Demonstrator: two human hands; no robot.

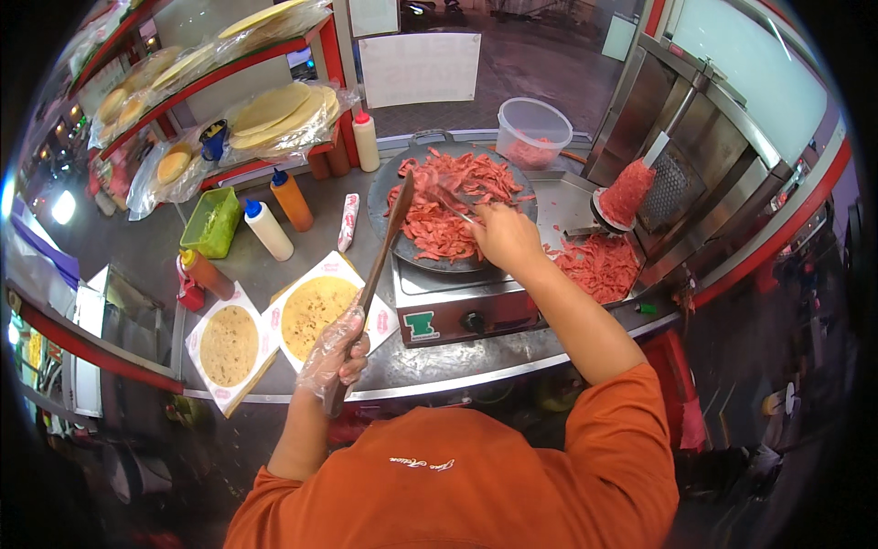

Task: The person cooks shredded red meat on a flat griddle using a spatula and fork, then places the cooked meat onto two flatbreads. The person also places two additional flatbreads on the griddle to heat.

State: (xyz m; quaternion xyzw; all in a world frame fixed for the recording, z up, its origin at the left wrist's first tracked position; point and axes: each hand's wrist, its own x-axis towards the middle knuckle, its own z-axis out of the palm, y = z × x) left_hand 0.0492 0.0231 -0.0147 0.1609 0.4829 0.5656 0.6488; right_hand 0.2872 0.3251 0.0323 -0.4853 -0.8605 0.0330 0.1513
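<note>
My left hand (pixel 331 357), in a clear plastic glove, is closed round the handle of a long knife (pixel 388 233), whose blade points up and away past the left side of a round griddle pan (pixel 377 218). Shredded reddish meat (pixel 448 233) is heaped across the pan. Bare, my right hand (pixel 506 240) grips a thin metal utensil (pixel 452 199) at the pan's right side. The utensil's far end is among the meat, and its kind cannot be made out. Under my left hand lies a browned flatbread (pixel 315 309) on white paper; a second flatbread (pixel 229 346) lies left of it.
The pan sits on a gas stove (pixel 471 311). Right of it are a tray of meat (pixel 594 265) and a vertical grill (pixel 695 183) with a meat cone (pixel 627 194). A plastic tub (pixel 535 133) stands behind. Sauce bottles (pixel 268 231), a green container (pixel 210 224) and bread shelves (pixel 219 64) are left.
</note>
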